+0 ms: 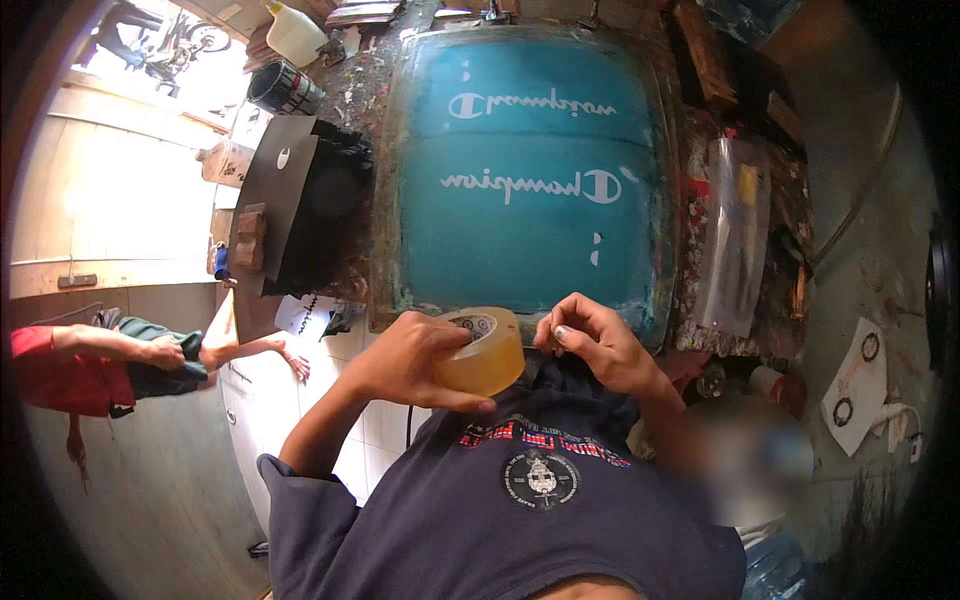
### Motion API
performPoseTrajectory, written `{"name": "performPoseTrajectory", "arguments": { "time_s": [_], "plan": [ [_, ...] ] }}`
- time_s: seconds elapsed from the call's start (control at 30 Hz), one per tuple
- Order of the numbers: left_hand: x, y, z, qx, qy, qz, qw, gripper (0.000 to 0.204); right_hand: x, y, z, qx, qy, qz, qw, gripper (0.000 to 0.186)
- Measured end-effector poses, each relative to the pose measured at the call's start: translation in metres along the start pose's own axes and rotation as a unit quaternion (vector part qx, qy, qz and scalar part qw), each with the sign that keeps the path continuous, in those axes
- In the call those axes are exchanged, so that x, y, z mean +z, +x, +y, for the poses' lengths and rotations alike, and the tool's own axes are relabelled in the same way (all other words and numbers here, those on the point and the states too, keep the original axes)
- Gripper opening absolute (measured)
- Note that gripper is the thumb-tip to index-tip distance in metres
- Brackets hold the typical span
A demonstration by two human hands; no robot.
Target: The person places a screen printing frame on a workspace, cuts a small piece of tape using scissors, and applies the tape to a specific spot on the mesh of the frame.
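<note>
A wide roll of yellowish clear tape [480, 365] is gripped in my left hand [410, 360], held in front of my shirt at the near edge of a framed teal screen [525, 245]. The screen lies flat on the worktable, with pale reversed lettering and small marks on it. My right hand [600, 345] is just to the right of the roll, fingers curled and thumb close to the fingertips; what they hold, if anything, is too small to make out.
A dark board [270, 210], a white jug [295, 35] and a paint can [285, 90] are at left. A clear sheet [730, 240] and wooden blocks [700, 50] line the right. Another person [70, 370] stands at far left by a bright opening.
</note>
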State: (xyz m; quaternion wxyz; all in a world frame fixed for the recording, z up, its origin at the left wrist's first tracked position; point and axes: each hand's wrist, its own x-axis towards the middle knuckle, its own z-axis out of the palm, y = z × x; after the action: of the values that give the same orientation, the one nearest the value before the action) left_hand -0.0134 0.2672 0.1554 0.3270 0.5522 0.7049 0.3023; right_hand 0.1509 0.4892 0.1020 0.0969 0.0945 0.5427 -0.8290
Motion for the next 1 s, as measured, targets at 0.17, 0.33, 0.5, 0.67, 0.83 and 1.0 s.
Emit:
{"name": "performPoseTrajectory", "arguments": {
  "time_s": [0.17,0.33,0.5,0.67,0.83,1.0],
  "plan": [
    [-0.009,0.003,0.008,-0.035,-0.013,0.002,0.999,0.056,0.006,0.009,0.010,-0.002,0.114,-0.021,0.993,0.015],
    [-0.016,0.003,0.015,-0.041,0.022,-0.008,0.999,0.054,0.016,0.013,0.018,-0.009,0.124,0.051,0.991,0.031],
    [-0.022,0.007,0.022,-0.084,0.012,-0.015,0.996,0.055,0.015,0.011,0.019,0.002,0.095,0.108,0.990,0.021],
    [-0.030,0.014,0.027,-0.162,-0.010,-0.069,0.984,0.057,0.017,0.008,0.021,-0.011,0.064,0.121,0.991,0.006],
    [-0.041,0.015,0.030,-0.167,0.093,-0.090,0.977,0.058,0.023,0.000,0.021,-0.014,0.079,0.129,0.988,0.009],
    [-0.048,0.012,0.040,-0.244,0.204,-0.142,0.937,0.053,0.031,-0.004,0.015,-0.020,0.069,0.120,0.990,0.009]
  ]
}}
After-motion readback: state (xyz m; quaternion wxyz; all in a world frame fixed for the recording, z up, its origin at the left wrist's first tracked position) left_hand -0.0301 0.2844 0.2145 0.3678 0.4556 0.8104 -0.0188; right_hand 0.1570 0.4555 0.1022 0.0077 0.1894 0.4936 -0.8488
